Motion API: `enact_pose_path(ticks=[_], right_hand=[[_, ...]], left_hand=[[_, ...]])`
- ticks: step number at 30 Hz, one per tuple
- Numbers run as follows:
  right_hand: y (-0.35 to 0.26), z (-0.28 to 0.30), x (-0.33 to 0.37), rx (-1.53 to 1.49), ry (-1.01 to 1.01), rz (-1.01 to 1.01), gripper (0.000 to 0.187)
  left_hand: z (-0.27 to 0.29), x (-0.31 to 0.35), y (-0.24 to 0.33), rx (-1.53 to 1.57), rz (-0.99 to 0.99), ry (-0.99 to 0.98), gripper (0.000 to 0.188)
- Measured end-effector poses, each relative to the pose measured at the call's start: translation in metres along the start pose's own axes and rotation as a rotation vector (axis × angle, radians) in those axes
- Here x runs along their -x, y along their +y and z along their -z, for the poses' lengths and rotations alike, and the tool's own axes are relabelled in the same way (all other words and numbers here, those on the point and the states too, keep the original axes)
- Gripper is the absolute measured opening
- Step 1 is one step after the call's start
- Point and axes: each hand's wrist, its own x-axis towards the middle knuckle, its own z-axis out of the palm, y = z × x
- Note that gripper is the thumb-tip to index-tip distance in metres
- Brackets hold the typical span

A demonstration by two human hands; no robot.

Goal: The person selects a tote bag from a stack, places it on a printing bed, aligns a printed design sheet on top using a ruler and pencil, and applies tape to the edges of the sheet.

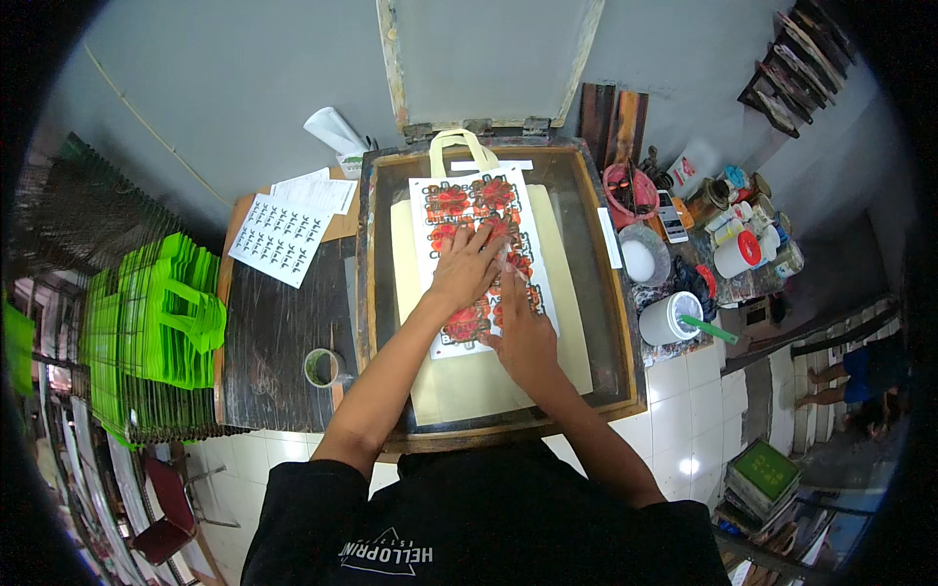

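Observation:
A cream tote bag (469,389) lies flat in a wooden-edged printing table (626,374), its handles pointing to the far side. On top of it rests a white sheet (491,195) patterned with red flowers and dark lettering, set slightly askew. My left hand (465,269) presses flat on the middle of this sheet, fingers stretched toward the upper right. Just nearer and to the right, my right hand (520,330) also lies on the sheet, its fingers extended forward and the thumb out to the left. Both hands touch the sheet, and neither grips anything.
A hinged screen frame (489,59) stands raised behind the table. Leftward are printed sheets (281,237), a roll of tape (320,367) and green bags (161,322) on racks. To the right stand a white tub (667,320) with a green-handled tool, jars and a pink basket (618,190).

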Motion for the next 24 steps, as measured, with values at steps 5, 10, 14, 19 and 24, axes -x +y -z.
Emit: enact_pose_path(ticks=[5,10,14,19,24], right_hand=[[0.004,-0.006,0.006,-0.055,0.072,0.019,0.123],[0.003,0.002,0.005,-0.194,-0.105,-0.087,0.113],[0.031,-0.014,0.005,-0.276,0.102,0.043,0.11],[0.086,-0.018,-0.043,-0.28,0.193,0.147,0.11],[0.111,0.007,-0.068,-0.286,0.067,0.14,0.125]], left_hand=[[-0.006,-0.007,0.0,-0.003,0.014,0.033,0.054],[-0.019,-0.002,-0.008,-0.101,-0.029,0.13,0.053],[-0.016,-0.005,-0.004,-0.084,-0.013,0.108,0.055],[-0.015,-0.006,0.001,-0.108,0.002,0.086,0.056],[-0.017,-0.002,-0.002,-0.138,0.016,0.085,0.057]])
